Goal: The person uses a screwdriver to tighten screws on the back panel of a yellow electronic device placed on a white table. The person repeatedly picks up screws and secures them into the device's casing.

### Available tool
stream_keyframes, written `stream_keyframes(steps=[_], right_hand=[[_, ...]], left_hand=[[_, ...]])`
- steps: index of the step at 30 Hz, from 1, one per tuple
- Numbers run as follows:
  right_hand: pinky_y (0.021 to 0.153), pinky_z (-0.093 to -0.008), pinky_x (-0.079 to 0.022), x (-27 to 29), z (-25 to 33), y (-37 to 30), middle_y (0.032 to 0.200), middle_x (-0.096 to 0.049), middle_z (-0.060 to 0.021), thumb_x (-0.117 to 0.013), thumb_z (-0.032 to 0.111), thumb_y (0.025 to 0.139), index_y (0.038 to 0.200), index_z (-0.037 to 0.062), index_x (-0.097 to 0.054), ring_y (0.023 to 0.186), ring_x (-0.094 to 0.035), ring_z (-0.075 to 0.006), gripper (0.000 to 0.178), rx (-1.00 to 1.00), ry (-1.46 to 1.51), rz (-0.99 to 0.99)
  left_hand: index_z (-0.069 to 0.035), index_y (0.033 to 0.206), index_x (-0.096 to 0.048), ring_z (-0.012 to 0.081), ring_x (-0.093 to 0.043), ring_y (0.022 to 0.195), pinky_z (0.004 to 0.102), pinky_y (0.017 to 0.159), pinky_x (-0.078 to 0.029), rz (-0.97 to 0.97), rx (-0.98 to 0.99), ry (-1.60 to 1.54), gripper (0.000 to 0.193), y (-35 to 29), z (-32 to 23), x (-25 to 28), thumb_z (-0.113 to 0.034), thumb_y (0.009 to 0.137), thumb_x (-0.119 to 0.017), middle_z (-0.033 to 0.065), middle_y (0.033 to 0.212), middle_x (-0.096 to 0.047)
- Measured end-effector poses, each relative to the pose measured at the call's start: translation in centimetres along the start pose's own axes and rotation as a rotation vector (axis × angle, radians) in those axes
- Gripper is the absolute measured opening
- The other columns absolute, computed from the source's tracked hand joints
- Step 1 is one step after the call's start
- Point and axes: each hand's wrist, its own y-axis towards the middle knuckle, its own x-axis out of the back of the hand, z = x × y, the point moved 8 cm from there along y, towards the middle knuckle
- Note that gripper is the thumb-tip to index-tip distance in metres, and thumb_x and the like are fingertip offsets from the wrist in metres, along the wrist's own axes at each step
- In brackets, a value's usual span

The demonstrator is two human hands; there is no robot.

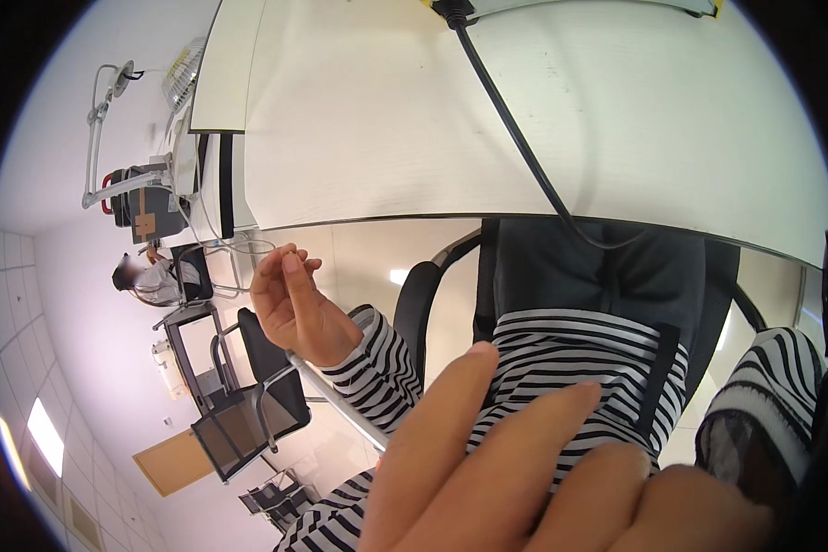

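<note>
My left hand (299, 308) is raised beside the near left part of the white table (368, 129), below its dark edge. Its fingers curl and the thumb presses toward the index fingertip; whether something small is pinched there I cannot make out. Very close and large at the bottom is my right hand (534, 478), its fingers stretched out and slightly apart, with nothing seen in them. It covers part of my striped shirt. A black cable (515, 138) runs across the table and over its edge toward my lap, nearest to neither hand.
I sit in a black chair with armrests (419, 299). A flat device with yellow corners (580, 5) lies at the table's far side. To the left are an empty chair (276, 368), a lamp arm (92, 156), a dark case (147, 207) and a seated person (161, 281).
</note>
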Motion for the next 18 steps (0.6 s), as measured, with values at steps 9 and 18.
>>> stream_keyframes(steps=[9, 18], right_hand=[[0.032, -0.0251, -0.029, 0.12, 0.19, 0.06, 0.049, -0.044, -0.0004, -0.055, 0.014, 0.067, 0.088, -0.0018, -0.056, 0.037, -0.042, -0.0118, 0.026, -0.009, -0.021, 0.017], [0.032, -0.0254, -0.029, 0.07, 0.37, 0.16, 0.049, -0.045, -0.0004, -0.056, 0.014, 0.067, 0.089, -0.0019, -0.056, 0.036, -0.042, -0.012, 0.028, -0.023, -0.051, 0.032]], left_hand=[[0.002, 0.091, -0.051, 0.0135, -0.055, 0.073, 0.0238, 0.061, -0.044, 0.01, 0.005, 0.007, 0.012, -0.1, 0.22, 0.28, -0.004, 0.08, -0.052, 0.0107, 0.084, -0.058], [0.001, 0.091, -0.051, 0.0133, -0.055, 0.073, 0.024, 0.061, -0.045, 0.008, 0.007, -0.008, 0.012, -0.21, 0.21, 0.2, -0.004, 0.081, -0.052, 0.0104, 0.084, -0.058]])
